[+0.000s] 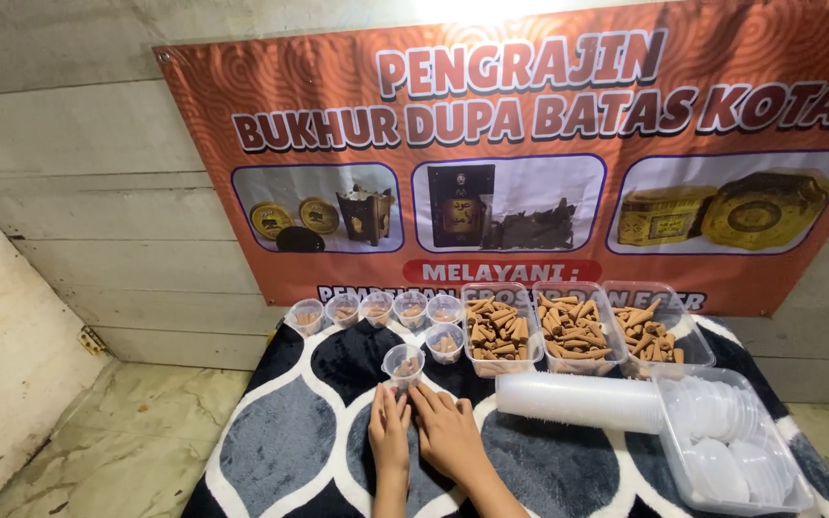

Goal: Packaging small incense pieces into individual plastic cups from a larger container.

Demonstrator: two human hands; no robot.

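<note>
My left hand (389,429) and my right hand (448,432) lie side by side on a patterned black, grey and white rug (290,432). Their fingertips reach the base of a small clear plastic cup (403,364) with brown incense cones inside. Neither hand grips the cup; the fingers are stretched out flat. Just behind it stands another small filled cup (445,342), and a row of several more filled cups (376,309) lines the wall.
Three clear tubs of brown cones (497,331) (573,331) (650,336) stand at the back. A stack of empty cups (578,400) lies on its side at right, beside a clear box of round lids (726,441). An orange banner (530,144) hangs on the wall.
</note>
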